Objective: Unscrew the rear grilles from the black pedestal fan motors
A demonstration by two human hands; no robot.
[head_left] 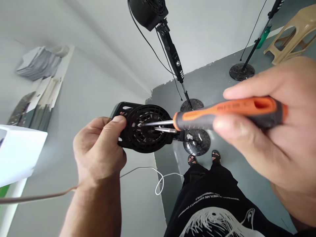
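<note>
- Left hand [98, 148]: clenched on the edge of a black slotted fan guard [150, 141], thumb across its face; guard held up in front of the body.
- Right hand [261, 138]: grasping an orange-and-grey screwdriver [222, 113] between thumb and fingers; steel shaft reaches across the guard, tip at its central slots.
- Bolted metal bracket [189, 137] seen just beyond the guard's right edge.
- White cable [159, 181] seen below the guard.
- Black fan head [148, 11] observed on a stand, upper centre.
- Beige plastic stool [288, 36] noted on the grey floor [222, 72], upper right.
</note>
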